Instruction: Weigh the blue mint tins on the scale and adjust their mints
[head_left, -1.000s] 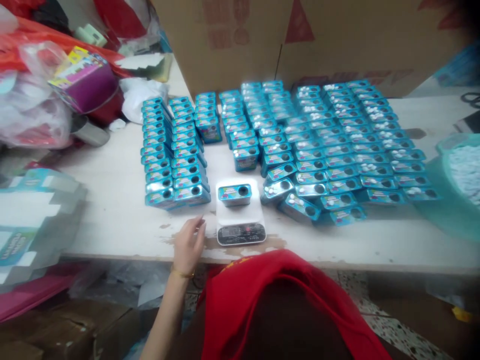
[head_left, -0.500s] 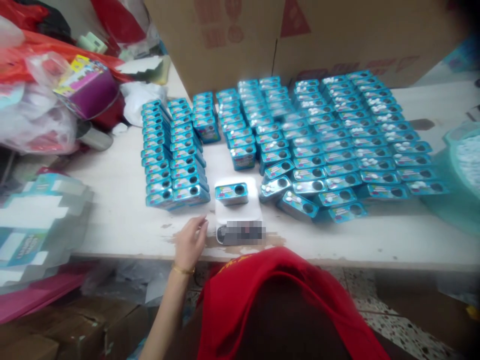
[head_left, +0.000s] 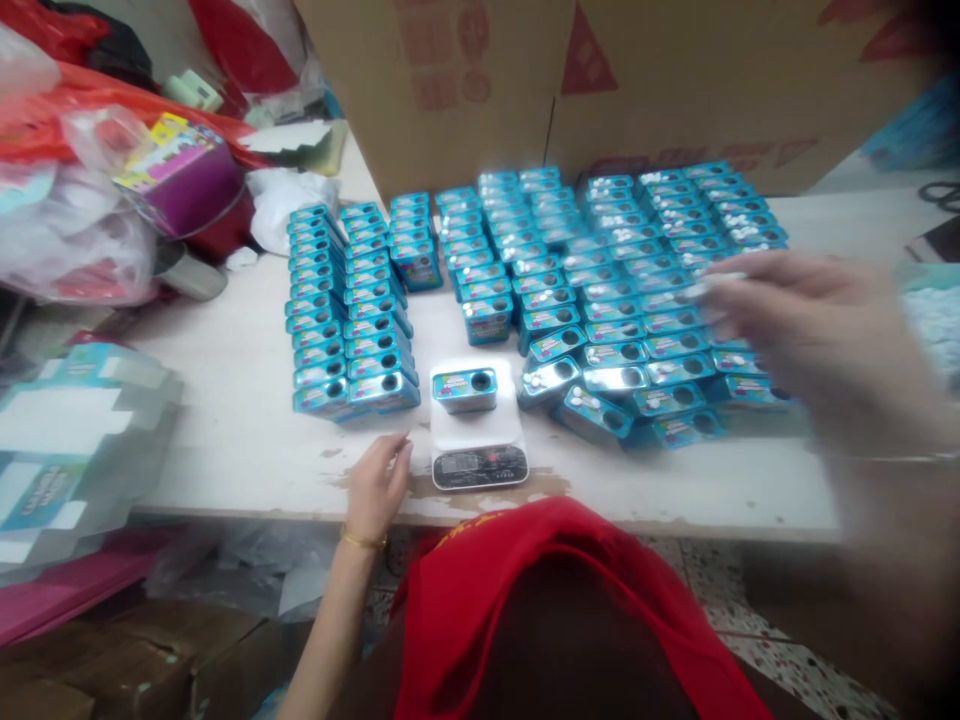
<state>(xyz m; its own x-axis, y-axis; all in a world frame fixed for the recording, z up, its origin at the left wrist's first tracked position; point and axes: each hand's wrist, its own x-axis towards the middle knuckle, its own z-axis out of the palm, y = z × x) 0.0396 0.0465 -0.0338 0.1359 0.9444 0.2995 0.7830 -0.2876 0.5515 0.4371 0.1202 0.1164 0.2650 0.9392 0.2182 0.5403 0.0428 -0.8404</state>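
On the white table (head_left: 240, 420), one blue tin (head_left: 465, 389) is seen standing on a small scale (head_left: 478, 438), apart from the packed rows of tins (head_left: 600, 290) behind. The left hand (head_left: 377, 488) rests at the table edge just beside the scale, fingers loosely curled, nothing held. The right hand (head_left: 817, 330) is blurred above the right rows; its grip cannot be told. A sweep that low could, it is judged, topple the tilted front tins (head_left: 592, 410).
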